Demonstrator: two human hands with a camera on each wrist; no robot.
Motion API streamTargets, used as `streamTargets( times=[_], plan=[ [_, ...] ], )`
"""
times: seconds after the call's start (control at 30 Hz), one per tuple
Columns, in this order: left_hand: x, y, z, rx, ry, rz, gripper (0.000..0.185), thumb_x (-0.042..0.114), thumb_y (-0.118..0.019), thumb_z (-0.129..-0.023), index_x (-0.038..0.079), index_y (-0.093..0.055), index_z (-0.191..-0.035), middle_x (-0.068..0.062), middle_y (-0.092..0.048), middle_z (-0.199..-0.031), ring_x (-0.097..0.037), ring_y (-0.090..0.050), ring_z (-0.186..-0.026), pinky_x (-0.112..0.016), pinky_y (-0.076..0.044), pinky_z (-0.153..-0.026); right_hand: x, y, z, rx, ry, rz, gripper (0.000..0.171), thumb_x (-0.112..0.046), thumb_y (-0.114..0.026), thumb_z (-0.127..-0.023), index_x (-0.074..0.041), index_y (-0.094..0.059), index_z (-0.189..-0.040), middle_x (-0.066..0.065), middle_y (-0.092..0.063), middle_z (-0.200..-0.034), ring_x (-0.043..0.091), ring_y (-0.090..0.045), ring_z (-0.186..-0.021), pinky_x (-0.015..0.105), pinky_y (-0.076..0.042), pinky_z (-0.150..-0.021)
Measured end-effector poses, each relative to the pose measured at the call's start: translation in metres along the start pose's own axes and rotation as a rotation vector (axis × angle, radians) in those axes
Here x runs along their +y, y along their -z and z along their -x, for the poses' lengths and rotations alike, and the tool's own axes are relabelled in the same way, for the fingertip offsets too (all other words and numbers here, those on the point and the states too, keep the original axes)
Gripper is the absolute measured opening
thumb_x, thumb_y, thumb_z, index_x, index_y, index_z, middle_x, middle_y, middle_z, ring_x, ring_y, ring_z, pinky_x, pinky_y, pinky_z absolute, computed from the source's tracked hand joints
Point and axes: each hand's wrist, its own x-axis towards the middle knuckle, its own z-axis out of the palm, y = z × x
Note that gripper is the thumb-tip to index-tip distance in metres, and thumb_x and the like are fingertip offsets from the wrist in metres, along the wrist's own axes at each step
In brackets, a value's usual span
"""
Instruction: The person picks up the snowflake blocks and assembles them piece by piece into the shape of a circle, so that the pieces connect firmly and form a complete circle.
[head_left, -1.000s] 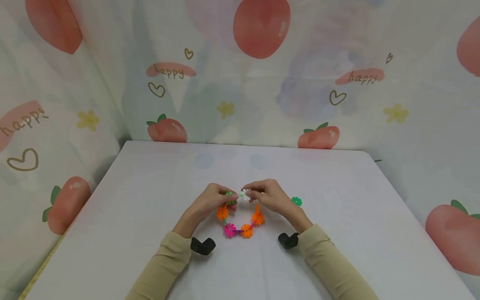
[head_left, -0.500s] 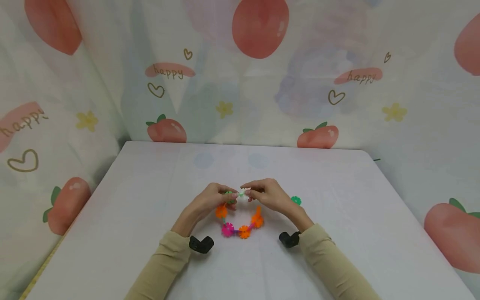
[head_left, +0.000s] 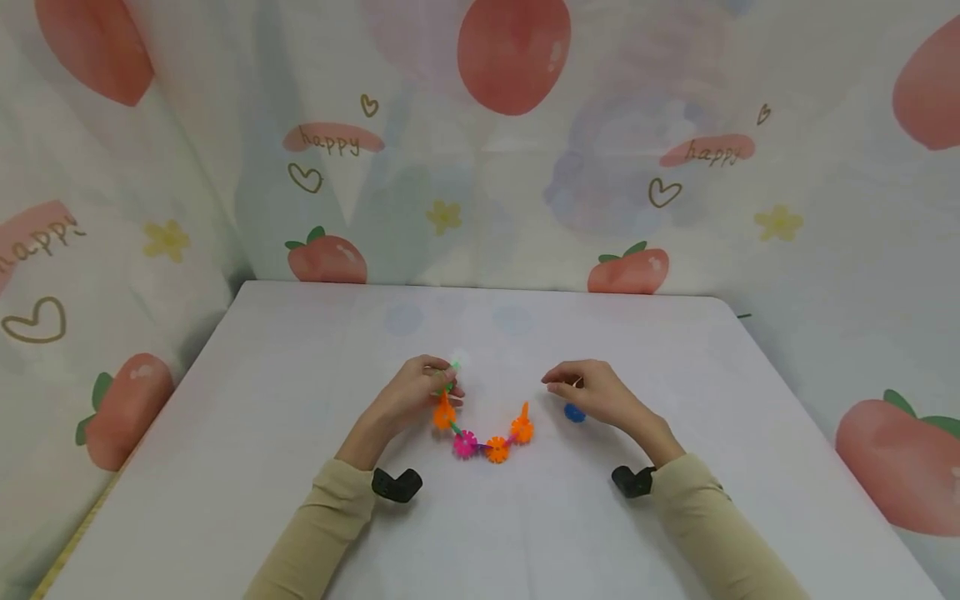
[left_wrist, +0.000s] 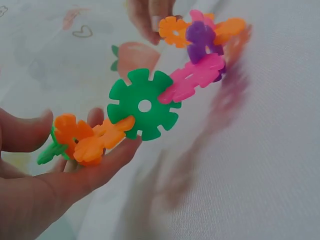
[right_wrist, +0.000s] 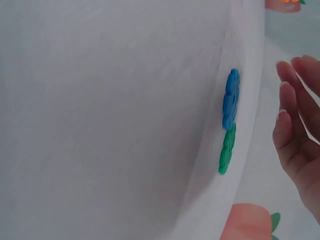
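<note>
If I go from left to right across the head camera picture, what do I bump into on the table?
Left hand → chain of flower pieces → blue flower piece → right hand.

a white surface [head_left: 300, 517] runs from the near edge to a far edge with rounded corners. behind it and along both sides hangs a pale cloth backdrop [head_left: 480, 208] printed with red peaches with green leaves, small yellow flowers, outlined hearts and the word "happy" on pink patches. one peach print [head_left: 326, 259] sits just above the far left of the surface, another [head_left: 628, 271] above the far right. a yellow strip [head_left: 71, 546] shows at the near left edge.
</note>
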Motion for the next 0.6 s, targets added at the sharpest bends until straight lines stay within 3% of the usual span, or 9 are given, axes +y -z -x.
streamTargets(
  times=[0.17, 0.4, 0.6],
  plan=[
    [0.001, 0.001, 0.001, 0.024, -0.019, 0.010, 0.047, 0.016, -0.054, -0.107, -0.011, -0.035, -0.141, -0.028, -0.064, -0.115, -0.044, -0.070, -0.111, -0.050, -0.052, -0.106, 0.010, 0.009, 0.010, -0.034, -0.004, 0.061, 0.019, -0.010, -0.072, -0.094, -0.005, -0.075, -0.113, 0.006, -0.074, -0.103, 0.018, -0.062, -0.088, 0.033, -0.053, -0.079],
    [0.001, 0.001, 0.000, -0.015, -0.009, -0.038, 0.053, 0.015, -0.055, -0.106, -0.005, -0.036, -0.151, -0.031, -0.060, -0.129, -0.027, -0.071, -0.102, -0.050, -0.051, -0.107, 0.012, 0.011, 0.018, -0.152, -0.054, 0.148, 0.028, -0.015, -0.084, -0.085, -0.001, -0.070, -0.104, 0.007, -0.063, -0.096, 0.020, -0.056, -0.087, 0.031, -0.051, -0.079],
    [0.000, 0.000, 0.000, -0.027, 0.003, -0.087, 0.050, 0.021, -0.059, -0.105, -0.006, -0.047, -0.145, -0.024, -0.067, -0.123, -0.025, -0.070, -0.100, -0.043, -0.056, -0.100, 0.012, 0.010, 0.019, -0.138, -0.009, 0.109, 0.026, -0.011, -0.085, -0.083, -0.003, -0.063, -0.095, 0.004, -0.063, -0.087, 0.016, -0.056, -0.079, 0.028, -0.049, -0.073]
  ],
)
